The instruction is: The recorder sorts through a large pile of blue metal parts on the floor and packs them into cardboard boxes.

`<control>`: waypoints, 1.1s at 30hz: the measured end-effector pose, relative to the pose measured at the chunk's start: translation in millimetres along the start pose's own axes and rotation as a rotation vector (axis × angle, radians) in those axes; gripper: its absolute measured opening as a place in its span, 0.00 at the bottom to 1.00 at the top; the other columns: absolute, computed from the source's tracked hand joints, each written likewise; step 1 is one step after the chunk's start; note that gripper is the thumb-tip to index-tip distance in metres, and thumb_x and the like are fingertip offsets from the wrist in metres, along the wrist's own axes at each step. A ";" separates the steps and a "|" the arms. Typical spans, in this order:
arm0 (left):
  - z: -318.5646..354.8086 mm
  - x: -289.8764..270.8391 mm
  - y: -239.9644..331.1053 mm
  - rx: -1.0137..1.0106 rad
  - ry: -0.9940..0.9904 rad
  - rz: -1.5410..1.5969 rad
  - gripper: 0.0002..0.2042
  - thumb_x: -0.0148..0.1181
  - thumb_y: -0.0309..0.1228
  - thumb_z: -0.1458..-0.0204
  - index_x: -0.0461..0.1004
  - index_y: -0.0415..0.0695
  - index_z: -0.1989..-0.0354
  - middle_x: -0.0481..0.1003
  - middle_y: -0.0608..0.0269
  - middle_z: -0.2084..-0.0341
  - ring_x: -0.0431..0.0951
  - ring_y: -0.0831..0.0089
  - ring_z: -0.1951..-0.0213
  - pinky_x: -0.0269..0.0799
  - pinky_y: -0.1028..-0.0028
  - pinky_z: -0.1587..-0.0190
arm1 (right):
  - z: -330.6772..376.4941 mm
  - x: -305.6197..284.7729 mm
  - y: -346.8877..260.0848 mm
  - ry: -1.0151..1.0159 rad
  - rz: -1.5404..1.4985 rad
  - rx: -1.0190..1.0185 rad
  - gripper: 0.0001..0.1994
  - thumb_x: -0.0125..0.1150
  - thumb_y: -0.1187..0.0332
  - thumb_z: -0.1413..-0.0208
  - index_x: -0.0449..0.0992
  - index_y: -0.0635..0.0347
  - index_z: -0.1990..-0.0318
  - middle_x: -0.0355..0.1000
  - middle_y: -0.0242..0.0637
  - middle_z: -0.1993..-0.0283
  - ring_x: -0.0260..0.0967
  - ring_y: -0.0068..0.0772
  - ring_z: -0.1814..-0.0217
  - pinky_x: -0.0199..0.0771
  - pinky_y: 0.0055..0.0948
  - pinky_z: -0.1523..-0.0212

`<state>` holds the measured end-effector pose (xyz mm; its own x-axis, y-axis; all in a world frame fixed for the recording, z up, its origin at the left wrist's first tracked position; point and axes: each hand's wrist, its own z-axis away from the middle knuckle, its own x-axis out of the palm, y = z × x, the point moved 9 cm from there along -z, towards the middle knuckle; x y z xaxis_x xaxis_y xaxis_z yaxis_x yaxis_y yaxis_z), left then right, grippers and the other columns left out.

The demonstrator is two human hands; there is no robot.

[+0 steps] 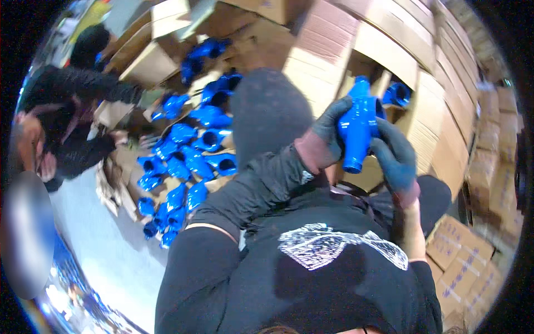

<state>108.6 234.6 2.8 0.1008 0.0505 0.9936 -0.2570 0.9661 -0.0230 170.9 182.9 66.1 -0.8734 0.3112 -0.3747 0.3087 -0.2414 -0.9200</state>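
Note:
Both my gloved hands are on a glossy blue pipe fitting [359, 125], held upright in front of me over an open cardboard box [420, 128]. My left hand [329, 131] wraps its left side, thumb near the top. My right hand [397, 156] closes on its right side, around the side opening; some of its fingertips are hidden behind the metal. The fitting has a long tube with a narrower lower end and a round branch facing right. Another blue fitting [396, 94] lies inside the box, between cardboard dividers.
Many similar blue fittings [181, 156] lie heaped on cardboard to my left. Beyond them a co-worker in dark clothes [72, 122] reaches gloved hands toward the heap. Closed cartons [459, 273] are stacked at the right. Grey floor [105, 234] shows at the lower left.

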 end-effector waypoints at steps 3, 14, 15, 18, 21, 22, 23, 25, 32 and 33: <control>27.9 16.3 45.7 0.178 -0.003 0.018 0.28 0.58 0.47 0.51 0.62 0.44 0.45 0.72 0.54 0.57 0.74 0.61 0.56 0.72 0.57 0.53 | -5.5 -3.5 -42.2 0.088 -0.149 -0.183 0.18 0.50 0.78 0.48 0.69 0.67 0.47 0.70 0.42 0.50 0.66 0.32 0.46 0.63 0.30 0.44; 177.9 -99.1 279.1 0.990 0.448 -0.164 0.26 0.46 0.51 0.47 0.66 0.45 0.47 0.73 0.53 0.57 0.75 0.57 0.60 0.73 0.58 0.55 | -48.2 2.6 52.2 0.040 -0.142 0.092 0.15 0.51 0.73 0.44 0.71 0.65 0.49 0.72 0.38 0.53 0.69 0.29 0.50 0.67 0.25 0.53; 201.2 -143.6 309.1 1.036 0.539 -0.223 0.25 0.48 0.50 0.48 0.67 0.45 0.48 0.73 0.55 0.56 0.75 0.58 0.58 0.72 0.59 0.53 | -48.5 3.3 63.8 0.027 -0.147 0.147 0.15 0.52 0.73 0.44 0.71 0.64 0.49 0.72 0.38 0.53 0.69 0.29 0.51 0.67 0.25 0.53; 375.3 -250.6 412.4 1.238 0.993 -1.045 0.23 0.51 0.48 0.49 0.67 0.46 0.49 0.71 0.58 0.52 0.73 0.62 0.53 0.66 0.59 0.46 | -62.4 23.4 75.6 -0.064 -0.239 0.185 0.15 0.52 0.71 0.43 0.71 0.64 0.49 0.73 0.37 0.53 0.69 0.28 0.51 0.67 0.24 0.54; 255.8 -267.9 388.2 0.793 1.363 -1.517 0.36 0.68 0.24 0.64 0.55 0.40 0.44 0.70 0.55 0.54 0.72 0.67 0.52 0.67 0.66 0.46 | -41.1 -33.9 101.9 0.117 -0.091 0.313 0.15 0.52 0.71 0.44 0.72 0.63 0.50 0.73 0.36 0.54 0.70 0.27 0.52 0.67 0.24 0.55; 268.9 -276.0 397.9 0.776 1.325 -1.600 0.35 0.67 0.25 0.62 0.56 0.39 0.44 0.70 0.55 0.53 0.72 0.67 0.52 0.67 0.66 0.45 | -42.8 -39.2 103.1 0.152 -0.086 0.326 0.15 0.52 0.71 0.44 0.72 0.63 0.50 0.73 0.36 0.54 0.70 0.27 0.52 0.67 0.24 0.55; 287.9 -280.9 417.3 0.752 1.284 -1.686 0.34 0.66 0.27 0.60 0.56 0.39 0.43 0.70 0.55 0.53 0.72 0.66 0.51 0.66 0.67 0.45 | -47.3 -36.6 106.2 0.134 -0.094 0.345 0.14 0.53 0.70 0.45 0.73 0.64 0.51 0.73 0.36 0.54 0.70 0.27 0.52 0.67 0.25 0.54; 341.2 -295.2 433.0 0.685 1.130 -1.838 0.32 0.63 0.30 0.57 0.56 0.38 0.43 0.70 0.55 0.52 0.72 0.65 0.51 0.65 0.67 0.44 | -50.2 -45.4 118.1 0.136 -0.057 0.348 0.14 0.54 0.68 0.45 0.74 0.64 0.53 0.73 0.35 0.54 0.69 0.28 0.53 0.68 0.25 0.54; 313.1 -323.7 408.6 0.368 1.098 -2.123 0.21 0.52 0.35 0.46 0.62 0.38 0.46 0.68 0.55 0.48 0.69 0.63 0.49 0.60 0.62 0.41 | -89.7 -135.7 189.4 0.495 0.144 0.264 0.16 0.53 0.63 0.46 0.73 0.61 0.52 0.72 0.42 0.55 0.69 0.32 0.51 0.64 0.27 0.47; 316.0 -314.6 401.7 0.277 1.215 -2.154 0.19 0.49 0.35 0.44 0.63 0.39 0.47 0.67 0.56 0.47 0.69 0.63 0.49 0.59 0.60 0.41 | -102.6 -150.1 203.1 0.503 0.146 0.261 0.16 0.53 0.63 0.46 0.73 0.61 0.52 0.72 0.42 0.55 0.69 0.32 0.51 0.64 0.27 0.47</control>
<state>-330.1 526.9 -284.2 0.4833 -0.3337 -0.8094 0.8210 -0.1481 0.5513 403.3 181.5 -76.2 -0.5224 0.6404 -0.5630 0.2537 -0.5137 -0.8196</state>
